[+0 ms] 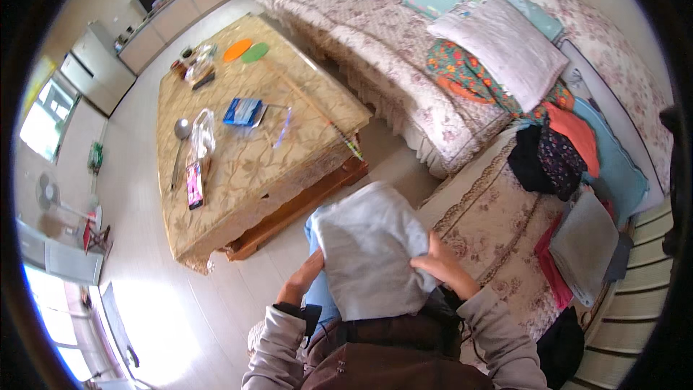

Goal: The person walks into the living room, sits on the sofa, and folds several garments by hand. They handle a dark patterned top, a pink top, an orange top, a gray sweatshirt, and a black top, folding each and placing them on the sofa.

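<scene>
A light grey folded cloth (373, 249), perhaps a garment, lies spread over my lap. My left hand (307, 276) grips its left edge, with most of the fingers hidden beneath. At the right edge my right hand (444, 265) holds the cloth, thumb on top. To my right on the floral sofa cover (482, 227) rests a stack with a folded grey cloth (587, 244) over a red cloth (552, 265). Beyond it lie a black cloth (525, 160), a dark patterned cloth (560, 160) and a coral cloth (576, 135).
A low table (233, 173) with a patterned cover stands ahead to the left. It bears a ladle (181, 130), a phone-like pink object (194, 184), a plastic bag (203, 132), a blue packet (242, 112) and a thin stick (308, 97). Pillows (503, 38) lie along the sofa.
</scene>
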A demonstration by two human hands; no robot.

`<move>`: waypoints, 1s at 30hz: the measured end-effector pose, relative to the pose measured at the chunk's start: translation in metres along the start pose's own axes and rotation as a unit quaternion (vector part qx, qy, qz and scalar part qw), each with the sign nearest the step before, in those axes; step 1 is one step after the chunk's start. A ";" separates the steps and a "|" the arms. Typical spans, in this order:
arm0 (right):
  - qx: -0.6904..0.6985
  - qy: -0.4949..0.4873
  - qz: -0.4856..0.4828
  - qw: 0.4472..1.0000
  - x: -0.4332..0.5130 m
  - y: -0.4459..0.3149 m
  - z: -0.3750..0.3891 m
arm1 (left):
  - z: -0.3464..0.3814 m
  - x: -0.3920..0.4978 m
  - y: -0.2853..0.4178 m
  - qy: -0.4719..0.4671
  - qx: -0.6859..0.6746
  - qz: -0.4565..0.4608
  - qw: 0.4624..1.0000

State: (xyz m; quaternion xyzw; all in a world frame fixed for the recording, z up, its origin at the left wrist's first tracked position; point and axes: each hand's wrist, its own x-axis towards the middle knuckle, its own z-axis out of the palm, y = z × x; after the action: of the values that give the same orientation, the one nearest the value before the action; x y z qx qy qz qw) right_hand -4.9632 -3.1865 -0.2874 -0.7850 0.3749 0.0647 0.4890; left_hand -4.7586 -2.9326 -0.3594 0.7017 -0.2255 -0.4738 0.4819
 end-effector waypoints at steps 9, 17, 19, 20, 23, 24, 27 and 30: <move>-0.127 -0.075 -0.281 0.948 -0.022 -0.075 0.062 | 0.024 0.007 0.031 -0.044 0.000 0.030 0.999; -0.257 0.037 -0.233 0.937 -0.005 -0.079 0.106 | 0.030 0.004 0.041 -0.064 -0.157 -0.028 0.985; -0.212 0.020 -0.246 0.945 0.009 -0.080 0.097 | 0.029 0.005 0.048 -0.075 -0.139 -0.056 0.986; -0.160 0.029 -0.248 0.955 0.018 -0.082 0.088 | 0.027 0.004 0.051 -0.085 -0.129 -0.036 0.987; 0.107 0.037 -0.188 0.976 0.043 -0.080 0.026 | 0.024 0.004 0.053 -0.073 -0.100 -0.039 0.991; 0.291 -0.023 -0.158 0.943 0.045 -0.072 -0.006 | 0.025 0.004 0.051 -0.056 -0.092 -0.052 0.993; 0.481 -0.076 -0.150 0.861 0.033 -0.029 -0.097 | 0.029 0.002 0.040 0.005 -0.090 -0.052 0.995; 0.500 0.082 -0.105 0.856 0.009 0.029 -0.142 | 0.036 -0.003 0.030 0.067 -0.069 -0.071 0.993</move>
State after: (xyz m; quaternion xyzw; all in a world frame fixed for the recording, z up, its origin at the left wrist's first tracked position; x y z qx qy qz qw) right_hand -5.0133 -3.3138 -0.2396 -0.4717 0.3113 -0.2477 0.7869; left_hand -4.7873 -2.9603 -0.3345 0.7109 -0.1089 -0.4734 0.5086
